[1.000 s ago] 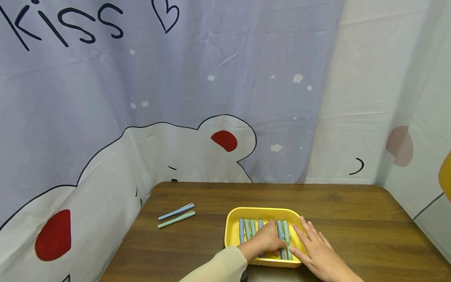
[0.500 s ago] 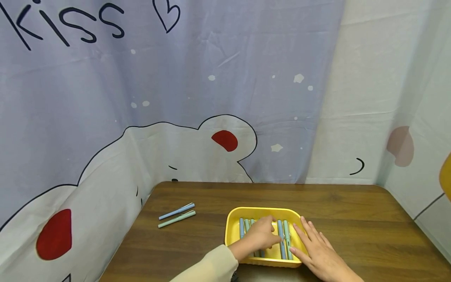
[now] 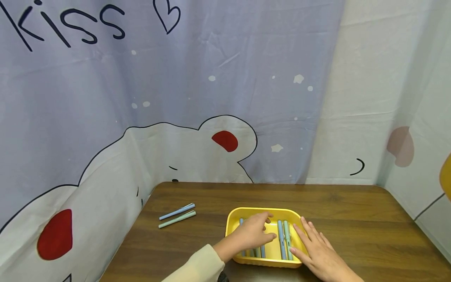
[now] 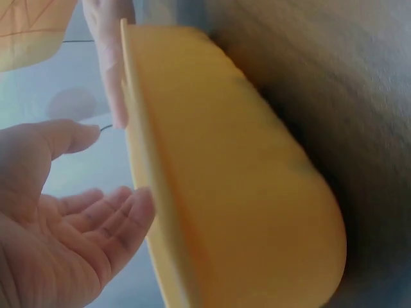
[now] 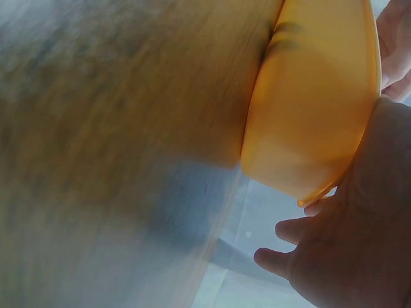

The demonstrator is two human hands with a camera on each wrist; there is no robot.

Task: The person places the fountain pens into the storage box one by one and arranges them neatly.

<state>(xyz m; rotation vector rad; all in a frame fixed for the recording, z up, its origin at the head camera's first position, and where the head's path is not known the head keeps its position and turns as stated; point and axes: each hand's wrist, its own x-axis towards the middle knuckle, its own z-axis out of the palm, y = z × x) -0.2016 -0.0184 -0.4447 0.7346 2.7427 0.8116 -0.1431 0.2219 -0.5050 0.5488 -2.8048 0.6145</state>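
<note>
A yellow plastic tray (image 3: 269, 264) holds several light blue and pale green pens lying lengthwise. My left hand (image 3: 251, 232) hovers over the tray's left half, thumb and fingers spread apart with nothing between them. Beneath it, pens including a blue pen (image 3: 262, 251) are partly hidden. To its right, a blue pen (image 3: 282, 239) and a green pen (image 3: 287, 239) lie side by side. My right hand (image 3: 318, 250) rests at the tray's right rim with fingers extended. Seen from the left wrist, the left hand (image 4: 54, 247) has loosely bent fingers near the tray's rim (image 4: 154, 173).
Another blue pen (image 3: 177, 211) and a green pen (image 3: 177, 219) lie on the brown wooden table (image 3: 197, 250) left of the tray. Behind the table hangs a printed curtain (image 3: 176, 78).
My left hand has lifted from the middle of the tray and shifted left, its fingers spreading. A gap now shows left of the right-hand pen pair. The right hand stays put.
</note>
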